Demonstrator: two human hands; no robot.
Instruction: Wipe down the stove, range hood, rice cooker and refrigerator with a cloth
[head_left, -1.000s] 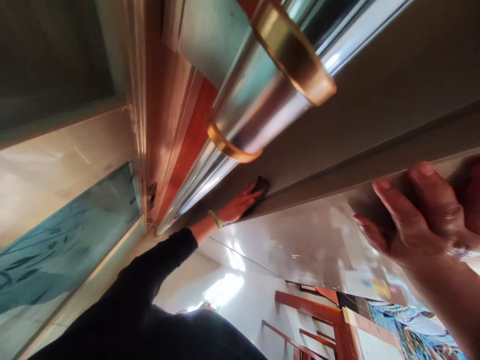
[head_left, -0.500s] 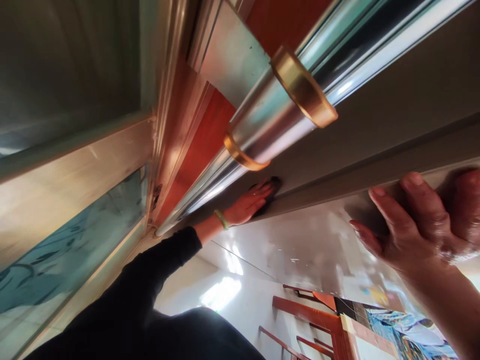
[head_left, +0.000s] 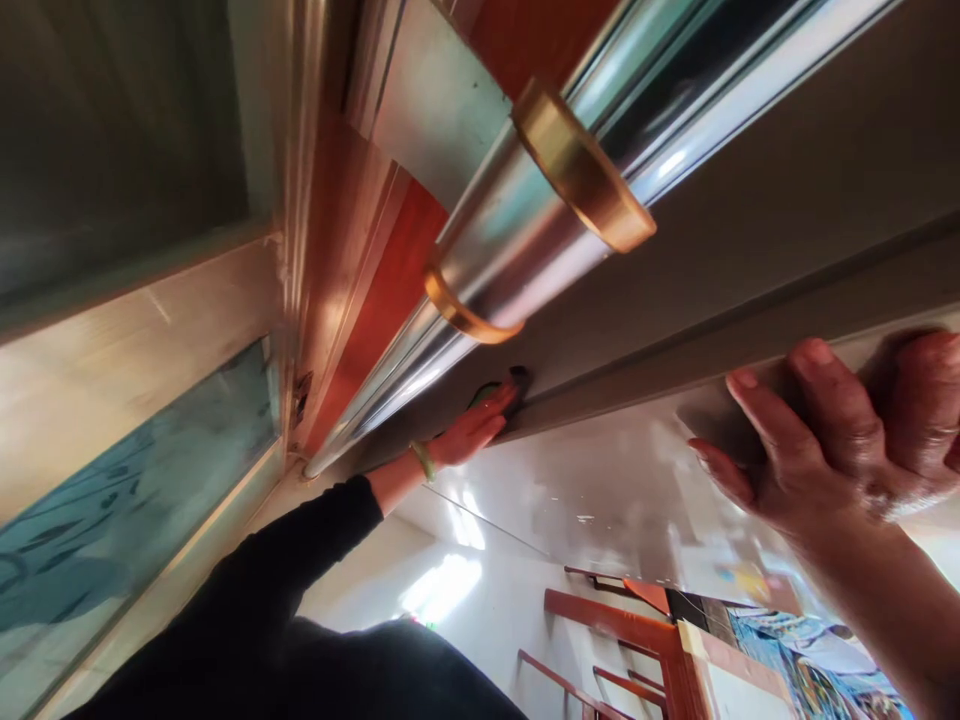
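Note:
My left hand point(head_left: 469, 432), below a black sleeve and a pale green bracelet point(head_left: 422, 461), reaches along a grey-brown panel point(head_left: 720, 290). Its outstretched fingers press a small dark pad point(head_left: 517, 385) against the panel near its lower ledge. What the pad is made of cannot be made out; the hand covers most of it. Bent fingers of my right hand point(head_left: 832, 450) are spread apart on the glossy white surface point(head_left: 600, 480), close to the ledge's edge. Nothing shows in that hand.
A shiny metal pole point(head_left: 525, 230) with gold rings crosses close in front, above my left hand. A framed panel with blue-green glass point(head_left: 142, 490) stands at left. Wooden furniture point(head_left: 622, 625) and a patterned blue cloth point(head_left: 817, 665) appear at lower right.
The view has shifted slightly, carrying the pole leftward. My left hand and the dark pad have slid a little left and down along the panel. My right hand keeps its place on the white surface.

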